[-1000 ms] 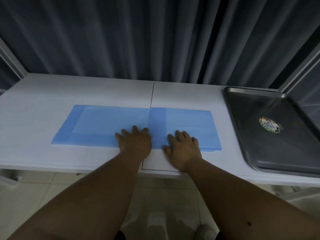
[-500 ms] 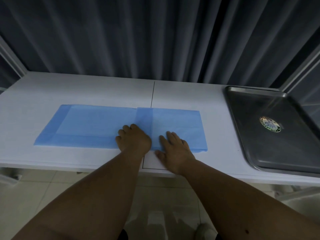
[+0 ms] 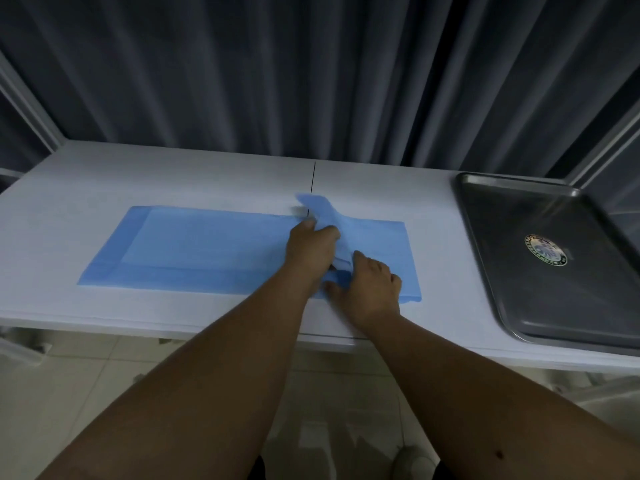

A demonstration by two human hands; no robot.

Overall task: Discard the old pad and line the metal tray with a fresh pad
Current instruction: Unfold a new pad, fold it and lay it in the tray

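Note:
A blue pad (image 3: 194, 247) lies partly unfolded on the white table (image 3: 104, 174), long side left to right. Near its middle a folded flap (image 3: 323, 211) stands up off the table. My left hand (image 3: 310, 247) grips that raised flap, thumb and fingers curled round it. Just to its right, my right hand (image 3: 369, 284) pinches the pad's near edge at the same fold. The metal tray (image 3: 485, 271) sits bare at the table's right end, a round sticker (image 3: 546, 250) on its floor.
Dark grey curtains (image 3: 277, 71) hang right behind the table. A thin seam (image 3: 313, 178) splits the tabletop in the middle. Pale floor tiles show below the table's front edge, with a pale plastic object (image 3: 17, 344) at the lower left.
Both hands lay flat on the pad before; now they grip the middle fold and lift a flap up. The pad slid left, then back right, across the table.

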